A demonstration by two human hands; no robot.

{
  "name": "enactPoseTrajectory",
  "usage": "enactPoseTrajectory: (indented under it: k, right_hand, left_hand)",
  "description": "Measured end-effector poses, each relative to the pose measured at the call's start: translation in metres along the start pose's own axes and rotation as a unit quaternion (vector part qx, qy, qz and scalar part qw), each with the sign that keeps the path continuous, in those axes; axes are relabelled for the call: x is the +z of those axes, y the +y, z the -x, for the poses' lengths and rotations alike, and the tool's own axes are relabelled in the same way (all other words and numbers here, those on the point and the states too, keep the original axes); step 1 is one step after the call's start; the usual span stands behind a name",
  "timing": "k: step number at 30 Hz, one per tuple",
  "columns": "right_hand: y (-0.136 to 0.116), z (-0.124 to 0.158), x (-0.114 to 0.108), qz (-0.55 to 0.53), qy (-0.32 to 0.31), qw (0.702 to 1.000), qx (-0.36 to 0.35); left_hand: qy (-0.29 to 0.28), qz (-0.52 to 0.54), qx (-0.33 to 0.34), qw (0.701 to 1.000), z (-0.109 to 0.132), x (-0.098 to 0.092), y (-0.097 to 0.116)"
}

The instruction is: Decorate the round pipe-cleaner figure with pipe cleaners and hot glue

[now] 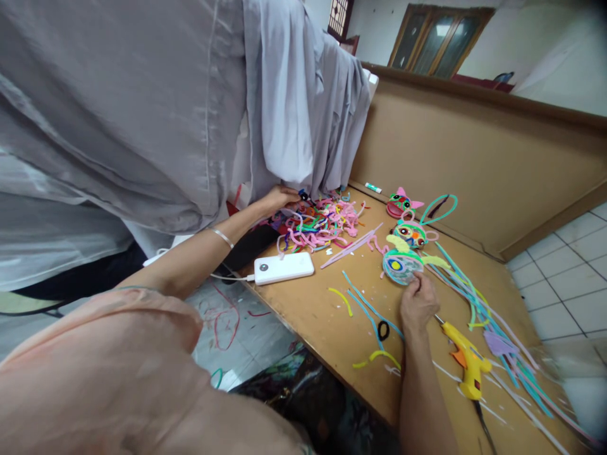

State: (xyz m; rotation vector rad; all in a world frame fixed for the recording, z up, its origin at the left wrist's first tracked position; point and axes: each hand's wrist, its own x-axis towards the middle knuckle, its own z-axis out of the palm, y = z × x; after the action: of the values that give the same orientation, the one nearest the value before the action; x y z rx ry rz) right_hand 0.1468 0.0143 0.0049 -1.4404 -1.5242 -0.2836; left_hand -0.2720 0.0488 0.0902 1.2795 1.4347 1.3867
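My right hand [420,302] is closed on the edge of a round pipe-cleaner piece [403,266], turquoise and green with a yellow-and-blue eye shape. My left hand [283,197] reaches to the far left of the table, at a heap of pipe-cleaner scraps [322,226], mostly pink. Its fingers are pressed together beside a small dark blue item [303,196], too small to make out. Beyond the held piece lie a pipe-cleaner animal face [410,237] with round eyes and a red-and-pink one [399,205] with pointed ears.
A yellow glue gun [467,357] lies right of my right forearm, its cord trailing forward. A white power bank [283,268] with a cable sits at the table's left edge. Long pipe cleaners [515,366] stretch along the right. Grey cloth [289,95] hangs over the far left.
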Motion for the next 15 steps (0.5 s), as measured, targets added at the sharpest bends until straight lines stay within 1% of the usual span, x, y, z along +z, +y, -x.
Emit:
enactPoseTrajectory:
  k: [3, 7, 10, 15]
  right_hand:
    - [-0.0001, 0.0007, 0.0007, 0.004, -0.013, 1.000, -0.019]
    - [-0.0003, 0.0011, 0.0009, 0.002, -0.018, 0.999, -0.028]
    - [-0.0001, 0.0013, 0.0009, 0.003, -0.028, 0.999, -0.026]
    - [0.0010, 0.0012, 0.0019, 0.004, -0.037, 0.999, -0.025]
  left_hand:
    - [0.068, -0.028, 0.024, 0.997, -0.0032, -0.0006, -0.0012]
    - [0.106, -0.059, 0.051, 0.991, -0.0035, -0.0013, -0.0033]
    - [0.113, -0.060, 0.040, 0.991, -0.0025, -0.0007, -0.0050]
    - [0.086, -0.069, 0.018, 0.994, -0.0064, -0.0003, -0.0074]
